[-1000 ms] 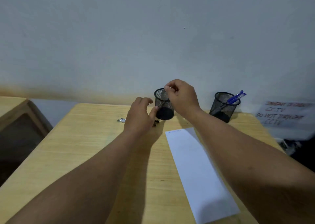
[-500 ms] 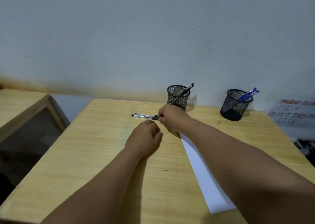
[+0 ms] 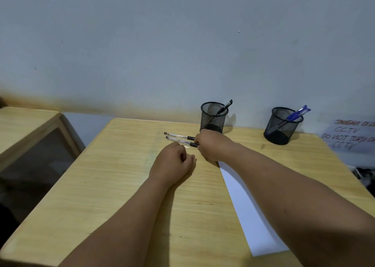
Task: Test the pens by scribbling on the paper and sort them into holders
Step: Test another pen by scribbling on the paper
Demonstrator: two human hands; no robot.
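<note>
Pale wooden surface (image 3: pixel 121 185). Two mesh holders (image 3: pixel 213 117) (image 3: pixel 283 125) standing at 12 and 1 o'clock, two clear pens (image 3: pixel 178 135) (image 3: pixel 180 141) lying side by side near 12, white paper (image 3: pixel 249 216) stretching toward 4.

Table (image 3: pixel 113 185) was pale wood, grained, with a slight sheen; both holders (image 3: pixel 213 117) black wire mesh; loose pens (image 3: pixel 178 135) clear glossy plastic; paper (image 3: pixel 249 212) white, matt, smooth
</note>
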